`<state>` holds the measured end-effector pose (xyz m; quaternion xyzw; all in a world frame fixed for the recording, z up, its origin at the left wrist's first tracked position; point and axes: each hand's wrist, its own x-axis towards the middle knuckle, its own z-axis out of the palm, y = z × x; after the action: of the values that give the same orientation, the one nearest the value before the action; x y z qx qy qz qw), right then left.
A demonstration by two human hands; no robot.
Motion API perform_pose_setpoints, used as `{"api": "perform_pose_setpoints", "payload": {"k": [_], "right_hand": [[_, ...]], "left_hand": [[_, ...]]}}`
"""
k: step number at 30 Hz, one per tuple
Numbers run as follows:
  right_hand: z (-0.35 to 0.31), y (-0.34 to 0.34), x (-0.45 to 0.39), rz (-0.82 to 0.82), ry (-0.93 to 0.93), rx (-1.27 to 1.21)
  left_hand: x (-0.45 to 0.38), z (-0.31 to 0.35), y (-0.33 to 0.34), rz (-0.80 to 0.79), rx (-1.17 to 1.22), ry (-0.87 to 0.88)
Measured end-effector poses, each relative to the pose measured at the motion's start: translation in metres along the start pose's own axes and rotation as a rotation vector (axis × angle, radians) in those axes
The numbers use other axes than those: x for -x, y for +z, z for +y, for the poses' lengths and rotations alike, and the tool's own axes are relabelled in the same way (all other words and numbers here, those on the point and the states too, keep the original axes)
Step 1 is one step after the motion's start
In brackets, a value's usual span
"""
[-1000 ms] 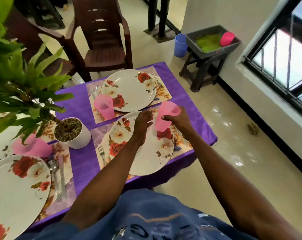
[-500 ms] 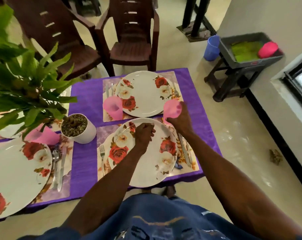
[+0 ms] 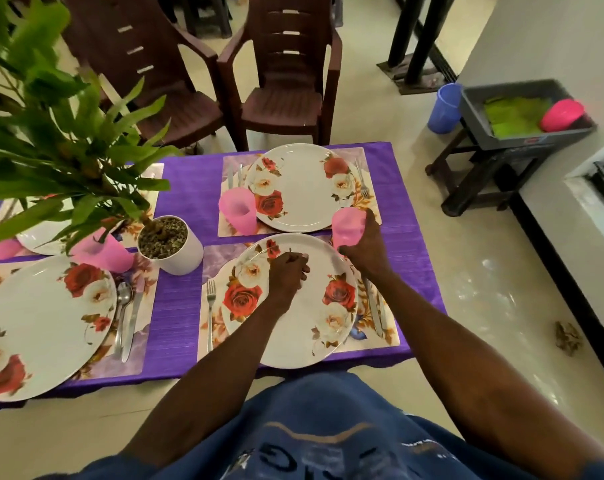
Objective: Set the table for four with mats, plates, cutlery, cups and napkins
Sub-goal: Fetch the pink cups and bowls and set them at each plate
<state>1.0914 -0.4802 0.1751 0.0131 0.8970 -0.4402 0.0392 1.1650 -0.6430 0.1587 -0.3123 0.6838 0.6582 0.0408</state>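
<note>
My right hand (image 3: 364,249) grips a pink cup (image 3: 347,226) standing at the top right corner of the near mat (image 3: 390,336), beside the near floral plate (image 3: 293,327). My left hand (image 3: 288,275) hovers over that plate with fingers curled, holding nothing I can see. A fork (image 3: 210,306) lies left of the plate, a knife (image 3: 371,306) right of it. The far setting has a plate (image 3: 300,188), a pink cup (image 3: 238,209) and cutlery. Left settings hold a plate (image 3: 41,327), a pink cup (image 3: 99,252), and a spoon with a knife (image 3: 125,317).
A potted plant in a white pot (image 3: 172,244) stands mid-table, its leaves hanging over the left side. Two brown chairs (image 3: 283,84) face the far edge. To the right, a grey bin (image 3: 522,112) on a stool holds green napkins and a pink bowl; a blue cup (image 3: 444,107) stands beside it.
My right hand carried the pink cup from above the near plate to the mat's top right corner and lowered it there. My left hand stayed over the plate. The camera tilted up.
</note>
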Motion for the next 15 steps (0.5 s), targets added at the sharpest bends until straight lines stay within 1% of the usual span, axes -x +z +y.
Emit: {"api": "perform_pose_setpoints", "payload": {"k": [4,8,10,12,15], "right_hand": [[0.003,0.005,0.006,0.020,-0.005,0.120],[0.017,0.008,0.018,0.044,0.037,0.143],[0.023,0.009,0.032,0.055,0.092,0.138],[0.022,0.009,0.046,0.098,0.156,0.100],[0.027,0.004,0.062,0.192,0.150,0.079]], "left_hand": [[0.003,0.004,0.002,-0.007,-0.024,0.029],[0.005,0.008,0.007,-0.007,-0.114,0.077],[0.006,0.008,0.013,-0.008,-0.179,0.126],[0.010,0.006,0.019,-0.005,-0.253,0.193],[0.014,-0.001,0.035,0.007,-0.345,0.278]]}}
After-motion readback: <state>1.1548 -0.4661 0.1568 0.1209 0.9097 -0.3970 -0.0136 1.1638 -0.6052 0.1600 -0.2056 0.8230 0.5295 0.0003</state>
